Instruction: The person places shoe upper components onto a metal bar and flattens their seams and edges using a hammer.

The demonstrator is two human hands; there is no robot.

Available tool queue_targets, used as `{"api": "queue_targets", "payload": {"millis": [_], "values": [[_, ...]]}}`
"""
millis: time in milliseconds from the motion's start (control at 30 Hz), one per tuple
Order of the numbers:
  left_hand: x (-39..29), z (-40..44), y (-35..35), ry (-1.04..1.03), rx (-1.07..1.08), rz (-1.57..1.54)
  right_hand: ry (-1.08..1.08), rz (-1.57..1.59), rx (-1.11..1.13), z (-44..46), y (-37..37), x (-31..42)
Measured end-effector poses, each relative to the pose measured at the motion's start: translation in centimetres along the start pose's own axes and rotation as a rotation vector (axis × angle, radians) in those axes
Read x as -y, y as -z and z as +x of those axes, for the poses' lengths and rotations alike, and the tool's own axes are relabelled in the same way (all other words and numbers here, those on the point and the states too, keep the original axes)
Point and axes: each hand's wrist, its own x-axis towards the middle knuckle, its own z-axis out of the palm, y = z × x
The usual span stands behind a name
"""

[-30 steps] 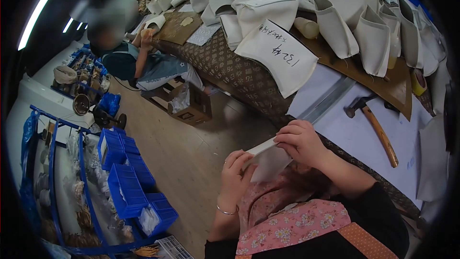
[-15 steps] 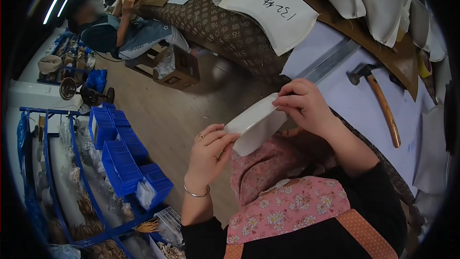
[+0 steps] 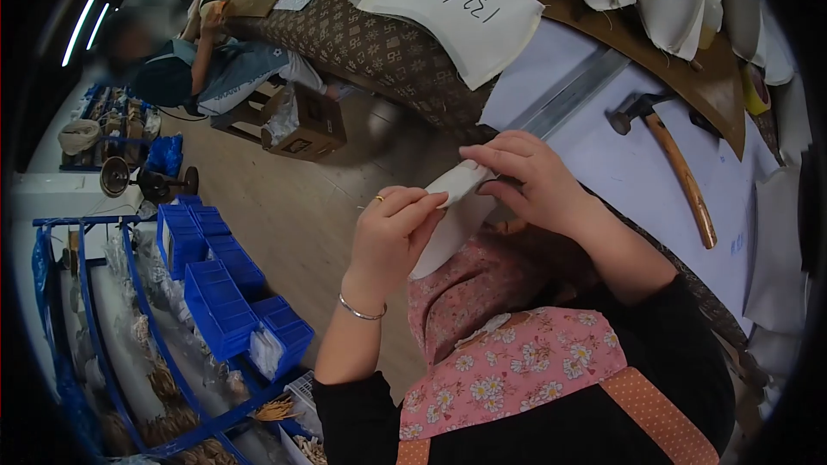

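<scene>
A white curved piece (image 3: 454, 222) is held between both hands above the lap, over a pink floral apron. My left hand (image 3: 398, 228) pinches its left end between thumb and fingers. At the right end, my right hand (image 3: 525, 179) grips the upper edge, fingers on top and thumb below. The lower part of the piece hangs down beside my left hand. Part of its edge is hidden by the fingers.
A hammer (image 3: 676, 168) and a metal bar (image 3: 564, 95) lie on the white-covered table (image 3: 642, 207) at right. White pieces, one with writing (image 3: 457, 9), lie behind. A co-worker (image 3: 172, 73) sits at upper left. Blue bins (image 3: 220, 308) stand at lower left.
The hands and the white piece first rose and moved left. Since then the hands have come closer together, and the piece is turned, its top edge looking shorter. The view has also shifted.
</scene>
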Motion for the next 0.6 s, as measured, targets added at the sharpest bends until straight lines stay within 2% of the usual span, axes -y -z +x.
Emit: {"api": "queue_targets", "payload": {"millis": [67,100,133,233,300,333,400,433,500,533,600], "values": [[-0.6,1.3,-0.3,0.000,0.031,0.007,-0.064,0.048,0.021,-0.4,1.6,0.8],[-1.0,1.8,-0.4,0.007,0.056,0.019,-0.076,0.020,-0.057,-1.3,2.8,0.9],[-1.1,2.1,-0.3,-0.001,0.060,0.012,-0.087,-0.010,-0.132,-2.2,4.2,0.9],[-0.9,2.5,-0.5,-0.012,0.084,0.011,-0.151,-0.206,-0.172,-5.7,9.8,0.4],[-0.2,2.2,-0.9,-0.009,0.104,-0.025,-0.433,-0.403,-0.249,-8.0,12.7,0.2],[-0.3,2.3,-0.9,-0.011,0.110,-0.027,-0.440,-0.403,-0.251,-9.5,13.6,-0.3],[-0.2,2.4,-1.0,0.054,0.116,-0.087,-0.738,-0.378,-0.330,-12.1,14.8,-1.3],[-0.3,2.4,-0.9,0.053,0.118,-0.085,-0.739,-0.376,-0.332,-13.1,15.2,-1.9],[-0.4,2.5,-0.7,0.074,0.161,-0.047,-0.709,-0.781,-0.103,-14.5,15.4,-3.2],[-0.4,2.6,-0.8,0.071,0.165,-0.047,-0.714,-0.780,-0.105,-14.7,14.9,-3.5],[-0.5,2.8,-0.8,0.042,0.172,-0.001,-0.699,-0.969,-0.150,-14.8,14.0,-4.1]]}}
